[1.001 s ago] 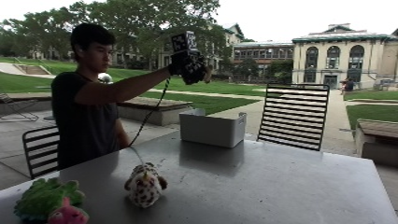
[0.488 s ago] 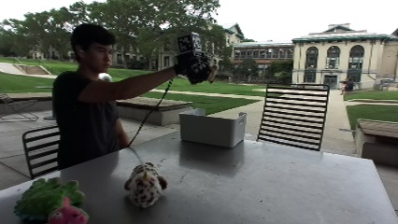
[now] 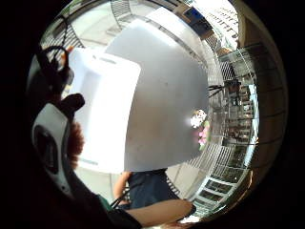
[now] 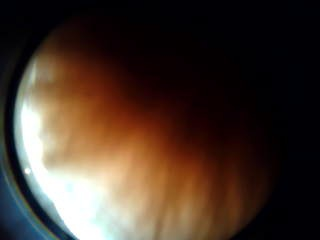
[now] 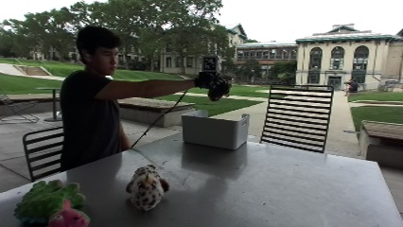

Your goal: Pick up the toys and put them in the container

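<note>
**Grey table outdoors, toys at the near end**

Grey and smooth, the table [image 5: 264, 184] stands on a paved terrace before lawns and buildings. A white rectangular plastic container [image 5: 215, 129] sits at its far edge, black slatted chairs [image 5: 297, 118] behind. The gloved right hand [image 5: 214, 86] hovers above the container, fingers curled round a dark toy [image 5: 220, 88]. A spotted plush toy [image 5: 146, 187], a green plush toy [image 5: 43, 201] and a pink plush toy [image 5: 68, 218] lie well apart from it.

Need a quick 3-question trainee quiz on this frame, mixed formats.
1. True or false: the gloved right hand is above the white container.
2. How many toys lie on the table?
3. The spotted toy is: A) in the container B) on the table C) in the hand.

Key: 1 true. 2 three: the spotted toy, a green toy, a pink toy. 3 B.
</note>
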Tool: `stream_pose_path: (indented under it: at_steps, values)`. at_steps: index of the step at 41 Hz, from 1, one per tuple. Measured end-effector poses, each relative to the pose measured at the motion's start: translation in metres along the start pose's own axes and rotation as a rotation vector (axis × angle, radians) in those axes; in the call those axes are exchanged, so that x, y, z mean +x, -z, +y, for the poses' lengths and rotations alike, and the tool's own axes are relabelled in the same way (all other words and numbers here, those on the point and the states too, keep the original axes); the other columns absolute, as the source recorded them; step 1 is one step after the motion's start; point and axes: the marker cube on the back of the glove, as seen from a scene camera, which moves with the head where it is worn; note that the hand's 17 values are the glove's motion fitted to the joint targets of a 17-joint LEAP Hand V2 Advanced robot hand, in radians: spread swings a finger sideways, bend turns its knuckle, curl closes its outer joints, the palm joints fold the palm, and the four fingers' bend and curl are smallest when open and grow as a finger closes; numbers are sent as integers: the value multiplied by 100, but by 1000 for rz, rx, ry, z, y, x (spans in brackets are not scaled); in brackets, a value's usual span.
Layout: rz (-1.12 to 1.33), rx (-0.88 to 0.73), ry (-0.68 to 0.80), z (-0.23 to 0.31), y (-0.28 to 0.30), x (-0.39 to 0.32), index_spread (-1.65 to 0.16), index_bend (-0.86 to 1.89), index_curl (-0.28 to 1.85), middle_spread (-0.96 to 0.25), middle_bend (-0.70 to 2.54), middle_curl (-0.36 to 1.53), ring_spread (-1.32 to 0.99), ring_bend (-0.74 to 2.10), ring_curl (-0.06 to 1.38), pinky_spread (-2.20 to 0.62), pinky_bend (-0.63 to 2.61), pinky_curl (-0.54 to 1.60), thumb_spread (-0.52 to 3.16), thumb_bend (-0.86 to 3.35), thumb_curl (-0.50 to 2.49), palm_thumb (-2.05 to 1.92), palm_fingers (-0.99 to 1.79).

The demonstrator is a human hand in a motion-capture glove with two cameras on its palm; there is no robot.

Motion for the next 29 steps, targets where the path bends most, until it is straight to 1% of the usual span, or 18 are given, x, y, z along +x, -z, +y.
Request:
stream_pose_path:
  at_steps: [2,3,4,5,6,7,8,9,11,13,17,22,26,29]
  values:
    - [48,-64,-16,-1,-7,14,-36,12,58,-47,56,70,-43,106,46,-48,85,38,84,9,99,65,103]
    - [60,-87,-32,-2,-10,19,-35,7,57,-47,51,69,-44,102,44,-47,91,40,89,4,95,57,91]
    - [61,-101,-40,-2,-11,22,-33,4,56,-42,44,68,-40,89,41,-41,95,42,100,-2,88,44,51]
    - [49,-107,-36,-1,-11,21,-30,3,58,-35,34,67,-33,82,44,-36,105,49,101,-8,84,35,15]
    - [26,-106,-18,0,-10,18,-32,21,67,-43,55,75,-40,106,54,-43,102,48,104,4,87,50,80]
    - [-5,-102,9,1,-9,13,-28,-6,52,-26,23,61,-28,65,35,-31,114,47,104,-13,78,24,-11]
    - [-32,-97,38,3,-7,7,-26,1,56,-22,23,64,-24,66,42,-28,121,54,105,-12,76,20,-22]
    - [-47,-92,59,5,-6,4,-25,2,55,-18,20,63,-20,60,41,-25,124,54,105,-13,73,14,-27]
    - [-34,-82,63,6,-6,5,-24,-1,48,-12,17,59,-15,52,35,-19,125,51,107,-10,69,9,-26]
    - [-19,-70,34,6,-4,12,-23,0,42,-7,15,56,-11,46,30,-15,126,49,108,-9,65,4,-26]
    - [9,-43,-32,9,-2,34,-21,1,36,1,15,52,-5,42,26,-9,126,47,110,-5,60,0,-25]
    - [-15,-18,-50,22,0,66,-20,2,30,7,15,49,0,40,26,-4,126,45,111,-4,54,-2,-24]
    - [-32,-22,-98,42,5,58,-20,3,26,9,17,47,3,38,26,-1,126,44,112,-4,51,-2,-23]
    - [25,-8,-173,46,3,98,-20,3,24,11,18,46,4,38,26,0,125,43,112,-4,48,-2,-22]
